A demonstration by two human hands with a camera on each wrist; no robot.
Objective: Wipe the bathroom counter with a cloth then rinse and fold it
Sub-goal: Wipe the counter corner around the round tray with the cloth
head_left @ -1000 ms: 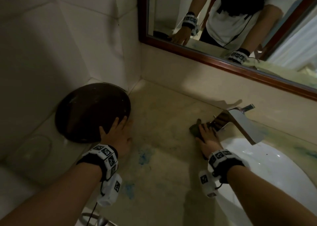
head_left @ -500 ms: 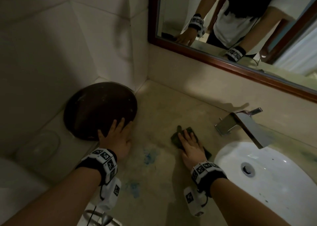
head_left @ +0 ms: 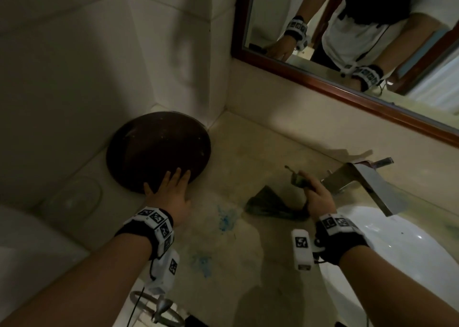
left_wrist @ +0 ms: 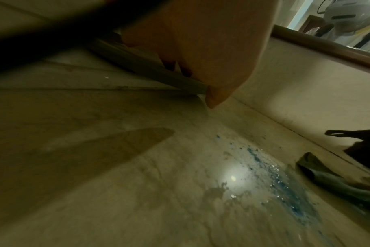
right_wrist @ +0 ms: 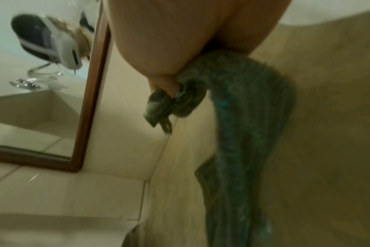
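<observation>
A dark grey-green cloth (head_left: pixel 265 203) hangs from my right hand (head_left: pixel 316 195), which grips one end lifted above the beige counter (head_left: pixel 248 252); its lower end trails on the counter. In the right wrist view the cloth (right_wrist: pixel 239 133) is bunched in my fingers and shows a blue stain. My left hand (head_left: pixel 171 192) lies flat with straight fingers against the rim of a dark round dish (head_left: pixel 159 150). Blue smears (head_left: pixel 226 218) and wet patches mark the counter between my hands; the smears (left_wrist: pixel 285 180) glisten in the left wrist view.
A white basin (head_left: pixel 397 247) sits at the right under a chrome faucet (head_left: pixel 367 180). A wood-framed mirror (head_left: pixel 347 88) hangs on the back wall. A clear soap dish (head_left: pixel 72 200) lies at the left. Tiled walls close the left corner.
My right hand slid the cloth leftward away from the faucet while pressing it flat, then closed on it and lifted one end off the counter. The left hand stayed on the dish.
</observation>
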